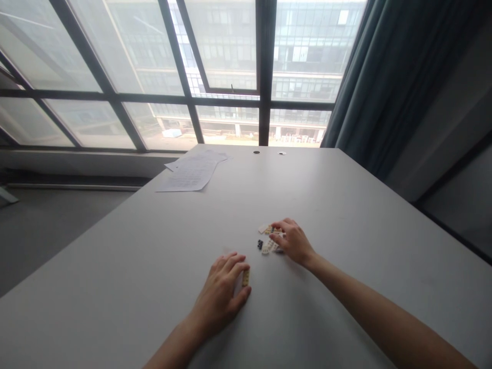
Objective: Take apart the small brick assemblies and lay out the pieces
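Note:
My left hand (223, 287) rests on the white table, its thumb and fingers closed round the ends of a tan studded brick (246, 278). To the right and farther off, my right hand (292, 240) reaches over a small pile of toy bricks. Its thumb and index finger pinch a small dark piece (272, 229). White pieces (266, 248), yellowish pieces and a black studded piece (260, 244) lie beside and under those fingers. The palm hides part of the pile.
Printed paper sheets (190, 171) lie at the far left of the table (154, 256). Two round cable holes are near its far edge. Beyond it stand large windows, with a dark curtain (384, 92) at the right.

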Tool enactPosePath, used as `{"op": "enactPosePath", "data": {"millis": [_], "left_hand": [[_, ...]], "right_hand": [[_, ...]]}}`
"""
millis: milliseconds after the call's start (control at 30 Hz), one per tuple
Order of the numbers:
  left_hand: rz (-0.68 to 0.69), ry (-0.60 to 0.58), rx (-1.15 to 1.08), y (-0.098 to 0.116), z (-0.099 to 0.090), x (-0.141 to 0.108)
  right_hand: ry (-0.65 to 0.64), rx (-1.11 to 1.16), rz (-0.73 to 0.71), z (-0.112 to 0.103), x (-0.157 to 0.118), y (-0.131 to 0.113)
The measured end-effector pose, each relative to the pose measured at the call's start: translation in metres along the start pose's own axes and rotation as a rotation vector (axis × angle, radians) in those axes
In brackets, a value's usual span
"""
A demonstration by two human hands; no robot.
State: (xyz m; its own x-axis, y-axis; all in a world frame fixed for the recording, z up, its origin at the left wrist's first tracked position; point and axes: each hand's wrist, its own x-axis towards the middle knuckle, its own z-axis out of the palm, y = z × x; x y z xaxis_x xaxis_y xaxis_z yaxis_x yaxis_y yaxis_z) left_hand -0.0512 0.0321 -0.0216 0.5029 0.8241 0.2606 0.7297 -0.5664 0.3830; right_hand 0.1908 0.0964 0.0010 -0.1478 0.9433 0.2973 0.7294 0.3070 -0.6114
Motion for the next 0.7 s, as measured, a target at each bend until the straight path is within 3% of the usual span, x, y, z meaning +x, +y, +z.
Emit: {"op": "enactPosePath", "data": {"millis": [100, 233, 333, 467, 700], "left_hand": [[0.001, 0.006, -0.012, 0.0, 0.0, 0.0], [-0.001, 0.013, -0.009, -0.003, 0.001, 0.001], [0.028, 0.061, 0.005, -0.002, 0.0, 0.001], [0.137, 0.196, -0.001, 0.021, -0.002, 0.005], [0.393, 0.285, -0.072, 0.076, 0.005, 0.023]], "right_hand": [[0.031, 0.185, 0.05, -0.012, -0.013, 0.003], [0.012, 0.799, 0.227, -0.021, -0.046, 0.003], [0.009, 0.978, 0.33, -0.018, -0.071, 0.002], [-0.018, 1.087, 0.344, -0.011, -0.091, -0.003], [-0.031, 1.107, 0.201, -0.002, -0.103, -0.015]]}}
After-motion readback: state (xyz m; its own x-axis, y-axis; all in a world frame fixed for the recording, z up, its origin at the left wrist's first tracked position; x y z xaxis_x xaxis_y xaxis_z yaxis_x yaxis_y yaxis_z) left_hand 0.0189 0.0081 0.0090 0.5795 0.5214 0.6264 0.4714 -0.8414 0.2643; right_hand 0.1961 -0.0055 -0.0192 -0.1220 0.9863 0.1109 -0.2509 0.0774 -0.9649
